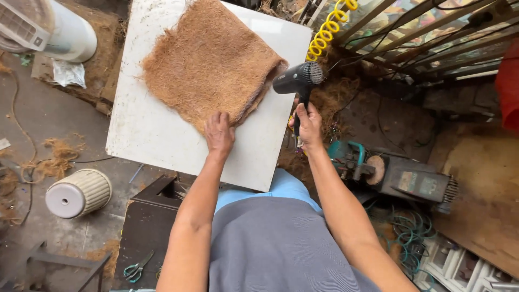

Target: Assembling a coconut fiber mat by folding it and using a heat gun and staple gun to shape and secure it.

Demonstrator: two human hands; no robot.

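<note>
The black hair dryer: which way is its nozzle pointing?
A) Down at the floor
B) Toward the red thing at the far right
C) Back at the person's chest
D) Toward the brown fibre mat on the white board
D: the right hand holds the black hair dryer by its handle, nozzle aimed at the brown fibre mat, which the left hand presses onto the white board.

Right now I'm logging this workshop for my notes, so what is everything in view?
Brown coir fibre mat: one, on the white board.
White flat board: one, centre.
Black hair dryer: one, right of the mat.
Yellow coiled hose: one, top.
White ribbed cylinder: one, floor left.
White fan: one, top left.
Green-handled scissors: one, bottom left.
Teal machine: one, right.
Left hand: pressing the mat's edge.
Right hand: grip on the dryer's handle.
</note>
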